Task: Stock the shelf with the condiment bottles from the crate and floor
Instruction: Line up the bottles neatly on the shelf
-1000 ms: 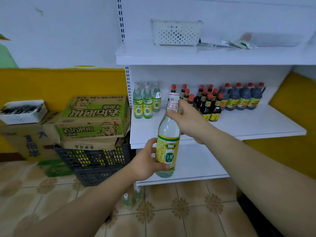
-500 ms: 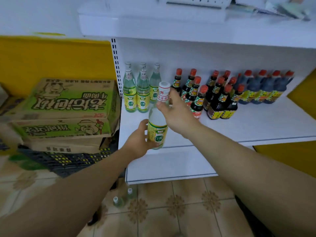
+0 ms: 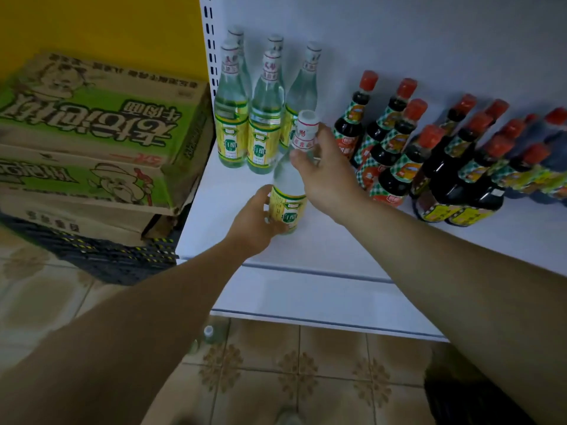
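A clear vinegar bottle (image 3: 288, 207) with a yellow label and white cap stands on the white shelf (image 3: 337, 246), in front of several matching vinegar bottles (image 3: 264, 118). My left hand (image 3: 254, 222) wraps its lower body at the label. My right hand (image 3: 328, 176) holds its neck just under the cap. To the right stand several dark sauce bottles (image 3: 399, 167) with red caps. One more clear bottle (image 3: 208, 332) stands on the floor under the shelf, partly hidden by my left arm.
Stacked cardboard boxes (image 3: 101, 130) with green print sit on a black plastic crate (image 3: 116, 259) left of the shelf. A slotted shelf upright (image 3: 210, 41) runs along the yellow wall. Tiled floor (image 3: 291, 378) lies below, with a dark object (image 3: 460, 394) at bottom right.
Both hands carried the vinegar bottle forward and down onto the shelf, in front of the matching bottles. The camera moved closer and tilted down.
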